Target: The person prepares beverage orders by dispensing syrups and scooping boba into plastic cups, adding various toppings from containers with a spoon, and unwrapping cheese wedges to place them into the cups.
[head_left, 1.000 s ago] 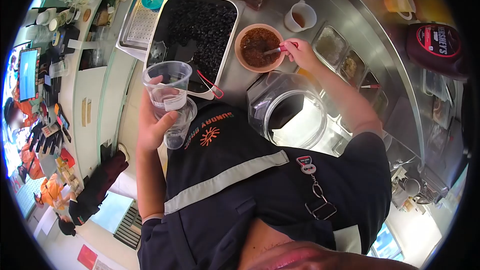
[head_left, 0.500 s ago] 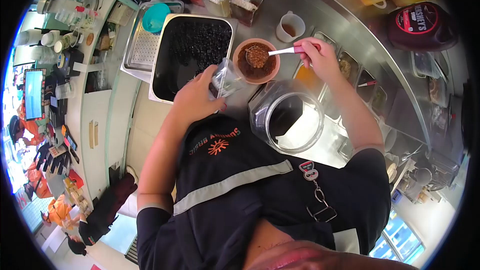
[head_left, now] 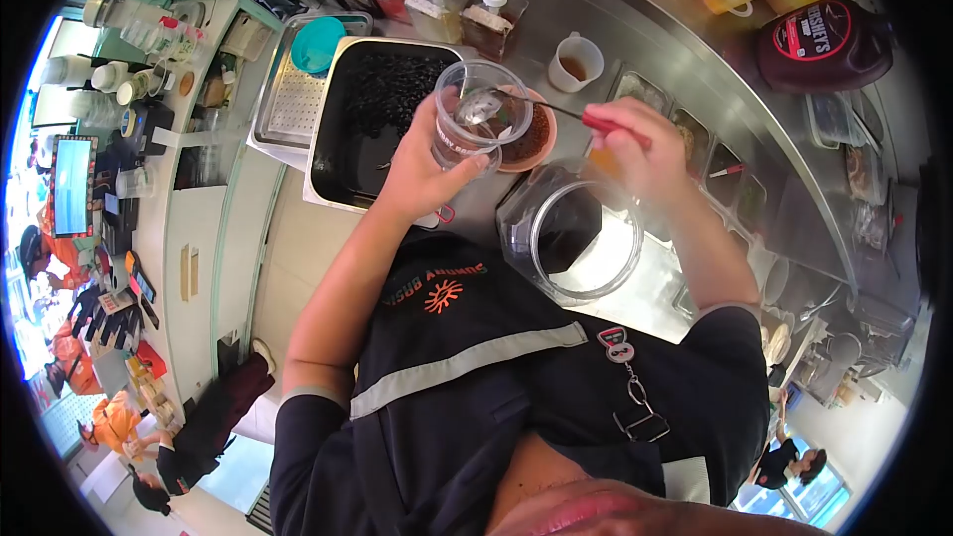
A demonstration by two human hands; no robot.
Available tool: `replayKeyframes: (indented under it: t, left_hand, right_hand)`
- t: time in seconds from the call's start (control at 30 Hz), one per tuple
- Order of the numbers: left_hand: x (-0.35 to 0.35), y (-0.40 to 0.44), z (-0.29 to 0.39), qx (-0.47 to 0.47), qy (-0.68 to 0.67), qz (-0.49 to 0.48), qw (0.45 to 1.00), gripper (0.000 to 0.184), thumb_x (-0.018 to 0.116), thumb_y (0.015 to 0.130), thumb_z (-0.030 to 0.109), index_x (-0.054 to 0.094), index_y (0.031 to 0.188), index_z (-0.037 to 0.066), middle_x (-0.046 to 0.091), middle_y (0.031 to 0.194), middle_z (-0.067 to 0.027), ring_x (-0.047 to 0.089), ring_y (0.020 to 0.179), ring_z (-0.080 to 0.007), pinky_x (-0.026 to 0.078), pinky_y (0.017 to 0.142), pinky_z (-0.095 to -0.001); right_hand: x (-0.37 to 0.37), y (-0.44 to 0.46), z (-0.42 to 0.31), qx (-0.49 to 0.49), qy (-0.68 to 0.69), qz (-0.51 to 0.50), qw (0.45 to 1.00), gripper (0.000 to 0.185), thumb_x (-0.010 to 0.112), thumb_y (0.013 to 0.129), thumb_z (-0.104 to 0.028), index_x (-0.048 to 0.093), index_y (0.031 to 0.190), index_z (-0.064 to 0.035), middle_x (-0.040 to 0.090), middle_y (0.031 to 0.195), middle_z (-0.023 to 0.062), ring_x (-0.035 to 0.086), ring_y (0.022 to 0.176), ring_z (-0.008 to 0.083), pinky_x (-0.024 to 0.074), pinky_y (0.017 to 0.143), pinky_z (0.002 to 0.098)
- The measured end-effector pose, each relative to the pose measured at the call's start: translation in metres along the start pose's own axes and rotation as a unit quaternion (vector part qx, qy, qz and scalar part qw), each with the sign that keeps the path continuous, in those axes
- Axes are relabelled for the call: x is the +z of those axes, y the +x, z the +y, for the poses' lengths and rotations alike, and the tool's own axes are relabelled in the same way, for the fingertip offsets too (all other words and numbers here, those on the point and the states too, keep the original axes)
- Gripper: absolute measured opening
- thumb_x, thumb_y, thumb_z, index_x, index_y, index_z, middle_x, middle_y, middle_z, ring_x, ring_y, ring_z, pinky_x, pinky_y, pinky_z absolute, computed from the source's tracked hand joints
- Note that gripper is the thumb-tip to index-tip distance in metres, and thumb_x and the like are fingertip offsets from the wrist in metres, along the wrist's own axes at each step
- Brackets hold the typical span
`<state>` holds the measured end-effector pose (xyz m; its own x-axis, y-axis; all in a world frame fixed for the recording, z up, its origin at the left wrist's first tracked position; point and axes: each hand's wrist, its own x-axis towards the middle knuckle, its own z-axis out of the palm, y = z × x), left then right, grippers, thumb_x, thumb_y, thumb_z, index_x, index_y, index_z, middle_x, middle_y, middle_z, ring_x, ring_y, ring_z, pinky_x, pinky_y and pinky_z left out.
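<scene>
left hand (head_left: 422, 174) grips a clear cup (head_left: 464, 145). right hand (head_left: 643, 151) grips a red-handled spoon (head_left: 600, 123), its head at the cup's mouth.

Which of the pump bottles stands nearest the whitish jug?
The end pump bottle, with dark contents; the rest line up beyond it, farther from the jug.

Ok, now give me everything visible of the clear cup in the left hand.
The clear cup looks like thin plastic, round, with dark lettering on its wall. It tilts, open mouth toward the camera; no lid shows. The left hand grips its side. The bowl of a spoon shows within its mouth; contact is unclear. In view, it overlaps part of a peach bowl. Whether it holds anything, I cannot tell.
</scene>
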<state>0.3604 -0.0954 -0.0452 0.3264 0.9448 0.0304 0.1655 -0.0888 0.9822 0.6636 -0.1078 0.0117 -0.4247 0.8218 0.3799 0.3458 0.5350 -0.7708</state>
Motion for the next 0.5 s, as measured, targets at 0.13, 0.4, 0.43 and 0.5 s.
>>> replayKeyframes:
  t: [0.13, 0.4, 0.43, 0.5]
  left_hand:
    - [0.000, -0.007, -0.010, -0.011, -0.011, 0.022, 1.000, 0.080, 0.082, 0.077, 0.013, 0.037, 0.140, -0.003, 0.051, 0.135, -0.0174, 0.055, 0.125, -0.0257, 0.043, 0.105, -0.0384]
    - [-0.026, -0.063, -0.002, 0.047, 0.184, 0.082, 0.978, 0.081, 0.087, 0.067, 0.020, 0.046, 0.135, 0.000, 0.056, 0.132, -0.0158, 0.058, 0.124, -0.0297, 0.046, 0.103, -0.0386]
    - [-0.031, -0.068, -0.003, 0.088, 0.194, 0.069, 0.975, 0.081, 0.086, 0.068, 0.019, 0.044, 0.136, 0.000, 0.056, 0.131, -0.0159, 0.056, 0.125, -0.0299, 0.045, 0.104, -0.0389]
    - [-0.035, -0.077, -0.008, 0.098, 0.141, 0.072, 0.983, 0.080, 0.084, 0.071, 0.017, 0.042, 0.137, 0.000, 0.054, 0.130, -0.0166, 0.052, 0.127, -0.0289, 0.043, 0.105, -0.0396]
  right_hand:
    - [-0.006, -0.005, 0.029, 0.237, 0.348, 0.137, 0.896, 0.030, 0.051, 0.104, -0.018, 0.066, 0.121, 0.0027, 0.069, 0.096, 0.0100, 0.062, 0.076, 0.0141, 0.0523, 0.073, 0.0257]
    - [0.051, -0.023, 0.150, 0.236, 0.093, -0.009, 0.967, 0.029, 0.056, 0.102, -0.018, 0.066, 0.120, 0.0019, 0.068, 0.091, 0.0072, 0.064, 0.079, 0.0144, 0.0522, 0.075, 0.0283]
    - [0.059, -0.026, 0.158, 0.138, -0.036, -0.075, 0.987, 0.029, 0.057, 0.101, -0.019, 0.066, 0.120, 0.0014, 0.069, 0.092, 0.0072, 0.064, 0.079, 0.0139, 0.0520, 0.077, 0.0291]
    - [0.069, -0.031, 0.167, 0.108, -0.054, -0.104, 0.987, 0.029, 0.058, 0.101, -0.019, 0.066, 0.120, 0.0010, 0.069, 0.091, 0.0068, 0.064, 0.078, 0.0137, 0.0521, 0.076, 0.0297]
